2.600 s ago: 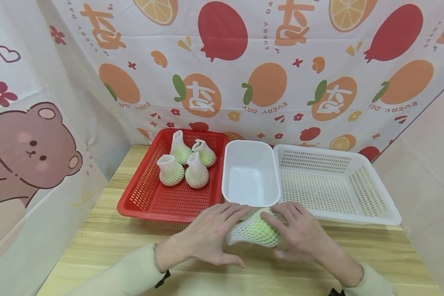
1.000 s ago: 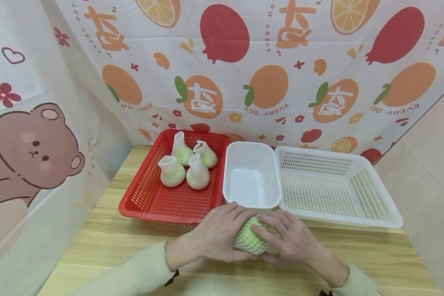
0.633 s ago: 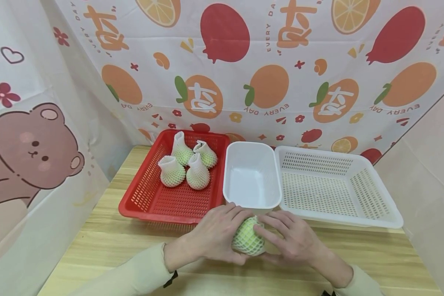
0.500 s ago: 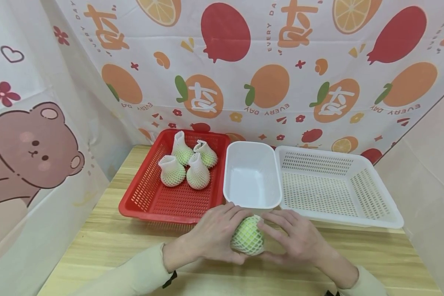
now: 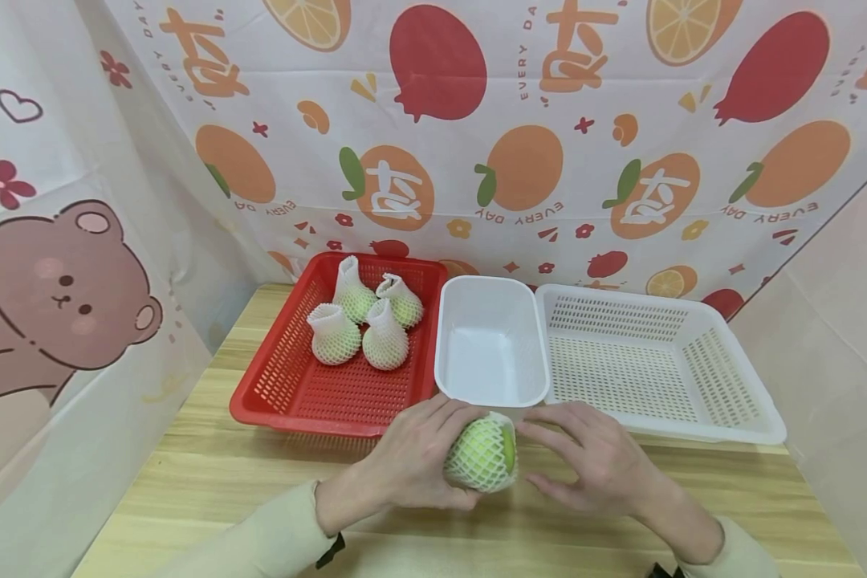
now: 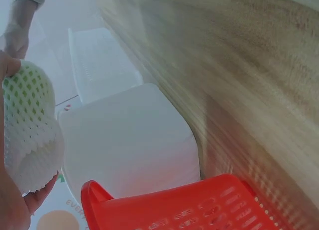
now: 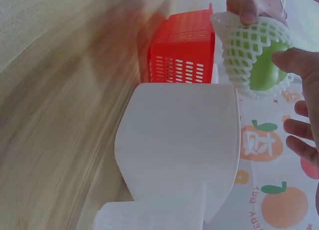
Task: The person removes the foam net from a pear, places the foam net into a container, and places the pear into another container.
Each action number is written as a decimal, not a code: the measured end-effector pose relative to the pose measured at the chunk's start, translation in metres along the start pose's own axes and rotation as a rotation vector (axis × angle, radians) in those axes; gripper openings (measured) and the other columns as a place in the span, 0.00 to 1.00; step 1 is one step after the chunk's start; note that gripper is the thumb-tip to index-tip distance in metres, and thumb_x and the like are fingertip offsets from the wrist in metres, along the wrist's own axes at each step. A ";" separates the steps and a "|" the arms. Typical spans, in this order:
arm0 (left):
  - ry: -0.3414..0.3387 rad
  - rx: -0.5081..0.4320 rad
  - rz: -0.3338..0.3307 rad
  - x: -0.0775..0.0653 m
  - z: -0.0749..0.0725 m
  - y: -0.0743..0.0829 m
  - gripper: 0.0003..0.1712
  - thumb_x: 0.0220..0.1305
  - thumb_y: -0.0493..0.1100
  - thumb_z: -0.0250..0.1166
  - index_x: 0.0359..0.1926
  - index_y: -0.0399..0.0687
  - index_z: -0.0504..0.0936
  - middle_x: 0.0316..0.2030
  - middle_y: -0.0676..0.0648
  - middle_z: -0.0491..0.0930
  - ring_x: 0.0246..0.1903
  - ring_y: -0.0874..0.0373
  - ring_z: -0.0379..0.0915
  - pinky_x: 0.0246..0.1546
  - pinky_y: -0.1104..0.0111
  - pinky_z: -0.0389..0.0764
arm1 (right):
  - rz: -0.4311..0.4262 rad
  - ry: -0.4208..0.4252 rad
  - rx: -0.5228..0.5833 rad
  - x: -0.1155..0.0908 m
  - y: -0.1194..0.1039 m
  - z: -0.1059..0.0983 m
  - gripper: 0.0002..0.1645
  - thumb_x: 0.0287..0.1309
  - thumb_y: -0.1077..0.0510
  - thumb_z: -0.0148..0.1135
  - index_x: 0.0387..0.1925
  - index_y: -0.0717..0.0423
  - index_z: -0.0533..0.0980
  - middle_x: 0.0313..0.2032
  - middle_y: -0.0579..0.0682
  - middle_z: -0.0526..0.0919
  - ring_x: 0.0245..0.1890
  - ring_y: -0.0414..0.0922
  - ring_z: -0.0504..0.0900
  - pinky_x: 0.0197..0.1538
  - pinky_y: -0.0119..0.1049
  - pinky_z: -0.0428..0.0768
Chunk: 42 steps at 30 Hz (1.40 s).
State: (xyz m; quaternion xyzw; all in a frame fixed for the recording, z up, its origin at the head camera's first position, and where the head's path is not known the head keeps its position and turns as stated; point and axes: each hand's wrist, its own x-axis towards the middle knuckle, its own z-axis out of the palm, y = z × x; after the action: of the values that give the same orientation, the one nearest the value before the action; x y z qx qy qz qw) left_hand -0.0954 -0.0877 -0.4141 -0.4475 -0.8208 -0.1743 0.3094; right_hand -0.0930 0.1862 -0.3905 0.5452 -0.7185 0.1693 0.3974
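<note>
The pear (image 5: 486, 457) is being held just above the bench (image 5: 188, 474), right in front of the white tub (image 5: 490, 345). It is green, and most of it is being covered by a white foam net (image 5: 470, 466). One green side is showing at the open end of the net, next to the right hand (image 5: 592, 466).

The pear is being gripped by the left hand (image 5: 415, 466), with the fingers (image 5: 444, 413) curled around the netted side. The right hand is being kept loose, with straight fingers (image 7: 291, 60) touching the bare green part. Nothing is being pinched by it.

To do this well, the pear should be held still by the left hand, but not squeezed hard, since a pear is likely bruised easily. The net is probably best rolled back bit by bit from the open edge. A hard pull could tear the soft foam or make the pear pop out and roll off the bench.

Four more netted pears (image 5: 364, 321) are lying in the red basket (image 5: 289, 393) on the left. The white basket (image 5: 694, 425) is sitting on the right, touching the tub.
</note>
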 end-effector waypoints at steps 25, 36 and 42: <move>0.017 0.003 0.011 0.001 0.004 0.000 0.56 0.26 0.65 0.85 0.60 0.45 0.80 0.48 0.53 0.87 0.45 0.62 0.82 0.47 0.73 0.85 | 0.170 -0.076 0.150 0.000 -0.009 0.012 0.26 0.68 0.42 0.67 0.55 0.58 0.83 0.51 0.52 0.88 0.46 0.46 0.89 0.52 0.37 0.88; 0.000 0.008 0.010 0.008 0.002 0.004 0.56 0.34 0.65 0.87 0.63 0.43 0.79 0.50 0.51 0.88 0.45 0.61 0.83 0.49 0.72 0.86 | 0.273 -0.161 0.106 -0.003 -0.009 0.012 0.45 0.36 0.48 0.84 0.59 0.60 0.80 0.53 0.55 0.87 0.48 0.50 0.90 0.53 0.41 0.89; -0.012 0.021 0.021 0.010 0.003 0.005 0.56 0.35 0.66 0.87 0.63 0.43 0.79 0.49 0.52 0.88 0.43 0.62 0.82 0.47 0.73 0.85 | 0.296 -0.199 0.075 -0.005 -0.010 0.012 0.52 0.27 0.48 0.87 0.60 0.61 0.79 0.54 0.56 0.87 0.50 0.50 0.90 0.54 0.43 0.89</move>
State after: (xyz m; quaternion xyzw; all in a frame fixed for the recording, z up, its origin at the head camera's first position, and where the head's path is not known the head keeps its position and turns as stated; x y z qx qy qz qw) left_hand -0.0963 -0.0771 -0.4102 -0.4540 -0.8196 -0.1597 0.3108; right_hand -0.0880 0.1775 -0.4035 0.4618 -0.8200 0.1977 0.2744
